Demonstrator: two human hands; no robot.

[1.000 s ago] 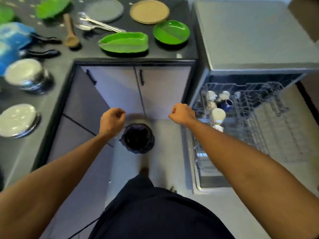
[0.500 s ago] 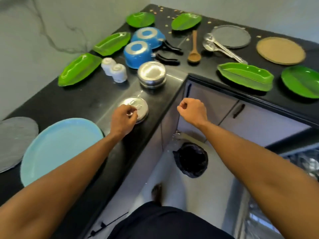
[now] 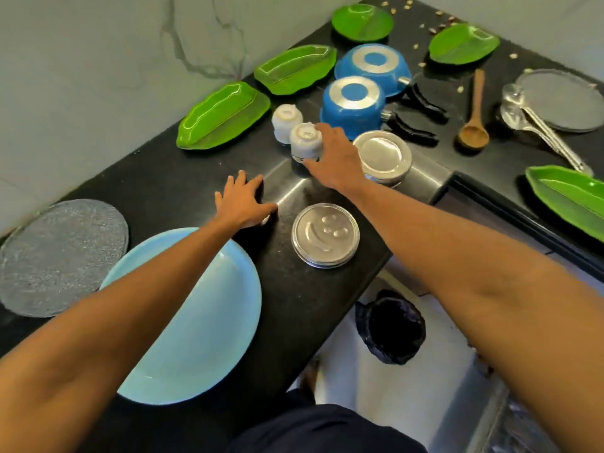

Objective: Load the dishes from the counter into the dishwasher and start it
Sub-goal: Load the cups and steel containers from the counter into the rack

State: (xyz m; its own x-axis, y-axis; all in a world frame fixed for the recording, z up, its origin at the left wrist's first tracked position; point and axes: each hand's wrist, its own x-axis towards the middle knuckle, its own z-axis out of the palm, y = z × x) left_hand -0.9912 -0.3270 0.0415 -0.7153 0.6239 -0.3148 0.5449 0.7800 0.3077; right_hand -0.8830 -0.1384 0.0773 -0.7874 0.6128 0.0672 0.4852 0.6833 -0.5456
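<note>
Dishes waiting for the dishwasher lie spread over the black stone tabletop [image 3: 183, 178]; by the look of it, nearly all are yet to be loaded.

Step in hand, as judged: picking up a cup. Right hand [image 3: 333, 158] reaches across and curls round the nearer small white ceramic cup [image 3: 305, 143], thumb low at its front, forefinger over its far side. The cup stands mouth-down, foot ring up, touching or all but touching its twin, the farther white cup [image 3: 286, 120]. Left hand [image 3: 243, 204] lies flat on the tabletop, fingers spread, holding nothing, between the cups and the large pale-blue round plate [image 3: 202, 322].

Next move probably calls for a straight lift clear of the twin, then a carry to the rack. The dishwasher itself is not plainly in view. The glaze looks slick, so a firm hold is wanted, and the twin could be knocked.

Materials noted:
- The pale-blue plate is smooth and matte.
- Beside it lies a grey round plate with a pebbled, glassy surface [image 3: 58, 256].
- A flat polished steel lid with embossed dimples [image 3: 325, 235] sits near the tabletop edge.
- An upturned steel bowl [image 3: 382, 156] sits just beside the right hand.
- Two blue saucepans [image 3: 351, 106] stand inverted, bare metal rings on their bases, black handles.
- Glossy green leaf-shaped plates [image 3: 222, 116] lie along the wall.
- A wooden spoon [image 3: 474, 125] and steel ladles [image 3: 539, 122] lie farther right.
- A black-lined bin [image 3: 390, 328] stands on the floor below.
</note>
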